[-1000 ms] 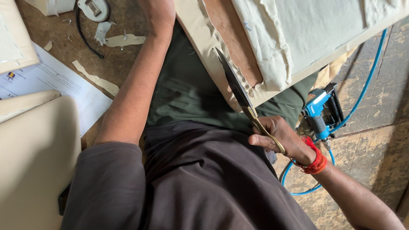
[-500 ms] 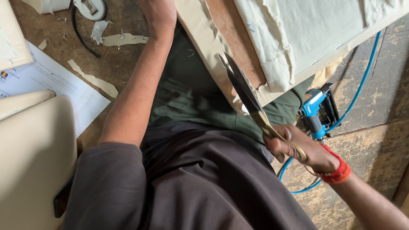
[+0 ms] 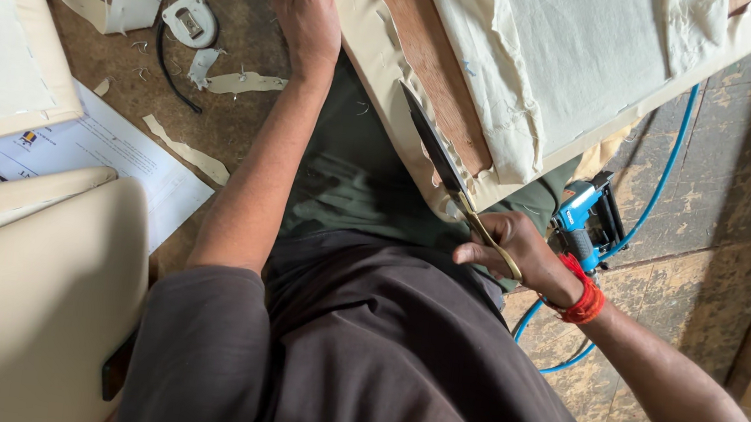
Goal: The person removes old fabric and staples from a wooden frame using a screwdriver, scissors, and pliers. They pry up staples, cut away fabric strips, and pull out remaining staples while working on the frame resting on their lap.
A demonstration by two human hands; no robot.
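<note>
Your right hand point(image 3: 518, 252) is clamped on the scissors point(image 3: 451, 183), whose blades point toward 11 o'clock along the edge of the fabric-covered panel point(image 3: 533, 98). Your left hand point(image 3: 303, 7) lies open and flat at the panel's 9 o'clock edge, well apart from the scissors.

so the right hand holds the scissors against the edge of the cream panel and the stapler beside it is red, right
Not quite: the stapler is blue, not red, as the head view shows. The rest holds: the right hand holds the scissors against the edge of the cream panel, with the stapler beside it.
</note>
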